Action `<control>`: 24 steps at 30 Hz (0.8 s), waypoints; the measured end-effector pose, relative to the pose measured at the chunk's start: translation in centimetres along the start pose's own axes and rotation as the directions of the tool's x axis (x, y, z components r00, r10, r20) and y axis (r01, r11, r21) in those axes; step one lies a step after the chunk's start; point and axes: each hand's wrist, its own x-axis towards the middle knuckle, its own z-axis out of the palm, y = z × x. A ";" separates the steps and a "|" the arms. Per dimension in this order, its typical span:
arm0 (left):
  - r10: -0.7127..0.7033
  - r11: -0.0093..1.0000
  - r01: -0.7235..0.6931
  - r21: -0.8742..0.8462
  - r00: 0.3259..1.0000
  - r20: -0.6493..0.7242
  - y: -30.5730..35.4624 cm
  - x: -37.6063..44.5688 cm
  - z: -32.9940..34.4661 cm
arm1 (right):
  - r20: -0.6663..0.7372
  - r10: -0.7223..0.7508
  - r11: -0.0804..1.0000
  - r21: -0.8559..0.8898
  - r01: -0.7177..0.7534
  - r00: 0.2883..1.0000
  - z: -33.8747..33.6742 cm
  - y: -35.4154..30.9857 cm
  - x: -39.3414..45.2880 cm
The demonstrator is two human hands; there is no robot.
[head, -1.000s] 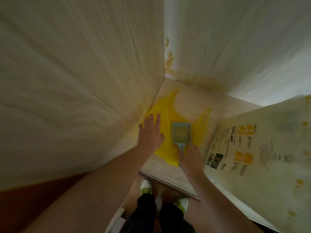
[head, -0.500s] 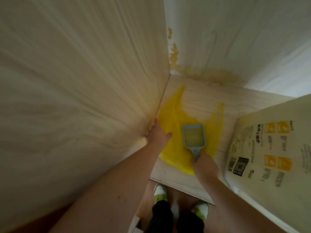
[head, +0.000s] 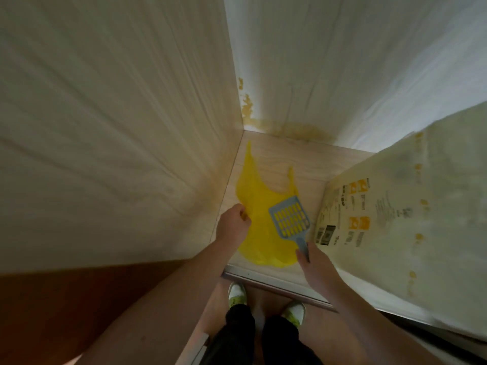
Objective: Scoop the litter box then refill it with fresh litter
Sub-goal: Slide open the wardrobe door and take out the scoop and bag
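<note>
A yellow plastic bag (head: 259, 204) lies flat on the wooden floor of a cupboard compartment. My left hand (head: 233, 223) pinches the bag's left edge. My right hand (head: 312, 262) grips the handle of a grey-blue slotted litter scoop (head: 290, 219), which is lifted above the bag with its blade tilted away from me. A large pale litter sack (head: 395, 212) with orange squares, black print and a barcode lies along the right side. No litter box is in view.
Pale wood panels (head: 118, 127) wall the compartment on the left and back, with yellowish stains (head: 290, 127) in the far corner. A metal sill (head: 276, 281) edges the compartment's front. My feet in white shoes (head: 237, 293) stand on the reddish floor below.
My left hand went from flat on the bag to pinching its left edge. My right hand lifted the scoop and swung it rightwards. The view shifted closer.
</note>
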 end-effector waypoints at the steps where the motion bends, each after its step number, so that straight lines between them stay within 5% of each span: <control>1: 0.024 0.999 -0.024 -0.026 1.000 0.000 0.3 -1.2 -0.7 | -0.008 -0.010 1.000 0.006 0.010 1.000 -0.8 -0.3 -1.7; 10: 0.197 0.966 -0.211 -0.150 0.975 -0.106 2.4 -12.7 -5.7 | -0.170 -0.164 0.985 0.024 0.170 0.972 -4.0 -1.8 -12.7; 18: 0.241 0.953 -0.255 -0.164 0.965 -0.103 2.9 -18.5 -7.8 | -0.232 -0.120 0.983 0.111 0.149 0.965 -2.2 -1.6 -18.4; 24: 0.345 0.875 -0.352 -0.332 0.935 -0.082 3.7 -18.2 -9.7 | -0.395 -0.004 0.984 0.160 0.073 0.919 -1.0 -1.9 -22.0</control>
